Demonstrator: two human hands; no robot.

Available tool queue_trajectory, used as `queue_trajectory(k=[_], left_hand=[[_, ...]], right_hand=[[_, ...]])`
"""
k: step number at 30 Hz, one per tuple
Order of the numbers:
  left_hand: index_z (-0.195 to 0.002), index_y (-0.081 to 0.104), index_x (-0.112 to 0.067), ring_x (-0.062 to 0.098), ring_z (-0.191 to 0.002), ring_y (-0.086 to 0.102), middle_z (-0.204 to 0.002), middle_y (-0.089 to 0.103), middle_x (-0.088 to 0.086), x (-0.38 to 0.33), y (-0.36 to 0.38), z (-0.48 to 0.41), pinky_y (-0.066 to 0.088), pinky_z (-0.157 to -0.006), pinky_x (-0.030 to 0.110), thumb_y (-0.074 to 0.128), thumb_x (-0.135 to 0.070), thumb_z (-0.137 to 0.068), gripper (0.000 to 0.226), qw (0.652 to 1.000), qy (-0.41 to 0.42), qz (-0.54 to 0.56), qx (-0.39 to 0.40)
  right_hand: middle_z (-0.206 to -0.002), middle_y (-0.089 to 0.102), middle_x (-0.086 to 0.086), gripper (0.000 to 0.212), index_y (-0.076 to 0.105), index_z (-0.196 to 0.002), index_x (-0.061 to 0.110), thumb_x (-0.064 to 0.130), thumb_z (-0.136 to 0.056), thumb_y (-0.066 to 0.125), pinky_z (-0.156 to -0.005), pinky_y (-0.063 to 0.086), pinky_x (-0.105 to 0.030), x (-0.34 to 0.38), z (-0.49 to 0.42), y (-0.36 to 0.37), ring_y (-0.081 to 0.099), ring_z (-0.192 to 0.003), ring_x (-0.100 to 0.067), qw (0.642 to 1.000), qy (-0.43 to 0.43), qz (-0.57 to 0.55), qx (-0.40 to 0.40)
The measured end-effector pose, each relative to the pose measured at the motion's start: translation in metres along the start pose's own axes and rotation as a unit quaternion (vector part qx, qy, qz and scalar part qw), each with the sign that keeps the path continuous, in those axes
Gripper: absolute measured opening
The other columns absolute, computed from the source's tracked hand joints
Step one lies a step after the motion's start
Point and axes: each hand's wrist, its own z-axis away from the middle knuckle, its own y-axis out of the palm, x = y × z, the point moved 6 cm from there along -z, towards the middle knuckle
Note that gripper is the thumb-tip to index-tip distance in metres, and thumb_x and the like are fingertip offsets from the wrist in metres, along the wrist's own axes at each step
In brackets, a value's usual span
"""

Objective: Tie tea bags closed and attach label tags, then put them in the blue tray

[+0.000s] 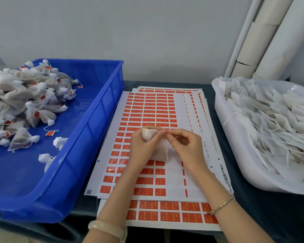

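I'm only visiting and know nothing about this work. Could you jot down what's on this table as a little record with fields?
Activity: a person closing a tea bag by hand
Left hand grip: holds small white mesh tea bag
Right hand grip: pinches the bag's top
Underneath: stacked white sheets of orange label stickers
Left side: blue plastic tray holding a pile of tied, tagged bags
Right side: white plastic tub of untied bags
Surface: dark table cover
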Motion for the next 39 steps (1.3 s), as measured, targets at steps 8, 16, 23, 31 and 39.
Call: queue_trajectory(k=[8, 16, 23, 31, 39], left_hand=[[-0.081, 0.066, -0.04, -0.009, -0.085, 0.059, -0.082, 0.064, -0.032, 0.0, 0.005, 0.001, 0.044, -0.059, 0.001, 0.075, -0.035, -0.08, 0.01, 0.999, -0.003, -0.012, 0.032], [-0.08, 0.064, -0.038, -0.004, -0.082, 0.063, -0.078, 0.067, -0.025, 0.002, 0.01, 0.0, 0.045, -0.057, 0.002, 0.069, -0.036, -0.086, 0.007, 0.997, -0.009, -0.032, 0.064], [-0.08, 0.064, -0.029, 0.004, -0.08, 0.067, -0.075, 0.07, -0.016, -0.001, 0.013, 0.0, 0.048, -0.07, 0.019, 0.064, -0.024, -0.088, 0.009, 0.996, -0.015, -0.017, 0.088], [-0.073, 0.063, -0.026, 0.007, -0.084, 0.062, -0.076, 0.066, -0.01, -0.008, 0.012, 0.004, 0.047, -0.071, 0.018, 0.058, -0.03, -0.075, 0.007, 0.997, -0.012, 0.003, 0.077], [-0.076, 0.06, -0.012, 0.016, -0.072, 0.065, -0.073, 0.065, 0.002, -0.012, 0.011, 0.004, 0.056, -0.067, 0.022, 0.06, -0.019, -0.072, 0.008, 0.996, 0.016, 0.036, 0.082]], right_hand=[[-0.089, 0.067, 0.029, 0.016, 0.066, -0.092, 0.039, 0.023, -0.09, 0.065, -0.07, 0.05, -0.009, 0.001, 0.0, -0.005, 0.064, -0.084, -0.001, 0.999, -0.015, 0.037, -0.03], [-0.092, 0.064, 0.025, 0.018, 0.063, -0.091, 0.038, 0.02, -0.089, 0.066, -0.071, 0.048, -0.006, 0.009, 0.003, -0.004, 0.061, -0.089, 0.002, 0.995, -0.047, 0.073, -0.042], [-0.089, 0.061, 0.023, 0.008, 0.061, -0.093, 0.027, 0.019, -0.092, 0.062, -0.07, 0.047, -0.005, 0.004, 0.002, -0.001, 0.058, -0.087, 0.005, 0.992, -0.044, 0.111, -0.046], [-0.089, 0.059, 0.021, 0.005, 0.059, -0.096, 0.027, 0.023, -0.093, 0.06, -0.069, 0.044, -0.001, -0.004, -0.001, -0.006, 0.06, -0.081, -0.004, 0.987, -0.006, 0.141, -0.07], [-0.097, 0.063, 0.014, 0.007, 0.062, -0.098, 0.024, 0.028, -0.094, 0.059, -0.063, 0.042, -0.004, -0.01, -0.005, -0.016, 0.058, -0.079, 0.0, 0.977, 0.035, 0.174, -0.116]])
